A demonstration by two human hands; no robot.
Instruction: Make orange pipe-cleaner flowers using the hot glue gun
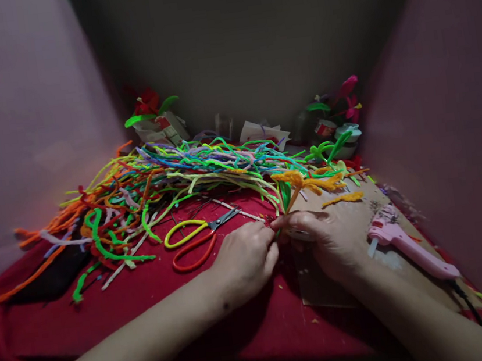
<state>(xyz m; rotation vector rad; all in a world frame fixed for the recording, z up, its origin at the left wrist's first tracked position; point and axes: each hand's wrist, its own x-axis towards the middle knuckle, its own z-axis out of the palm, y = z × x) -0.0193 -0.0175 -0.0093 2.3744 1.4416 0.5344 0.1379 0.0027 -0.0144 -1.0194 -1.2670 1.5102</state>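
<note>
An orange pipe-cleaner flower (297,180) with green leaves (285,195) stands up from my right hand (325,240), whose thumb and fingers are closed round its stem. My left hand (248,256) meets the right one there, its fingers pinched at the lower stem; a bit of green shows between the fingertips, and the rest of the stem is hidden. Just left of my left hand lie scissors (202,238) with one yellow and one red handle, blades slightly apart. A loose orange pipe-cleaner piece (343,198) rests beyond my right hand.
Many coloured pipe cleaners (203,159) are heaped across the back and left of the red cloth (260,336). On the right, a pink glue gun (411,247) with a black cord lies on a brown board (325,293). Finished-looking red (148,103) and pink flowers (350,99) stand behind.
</note>
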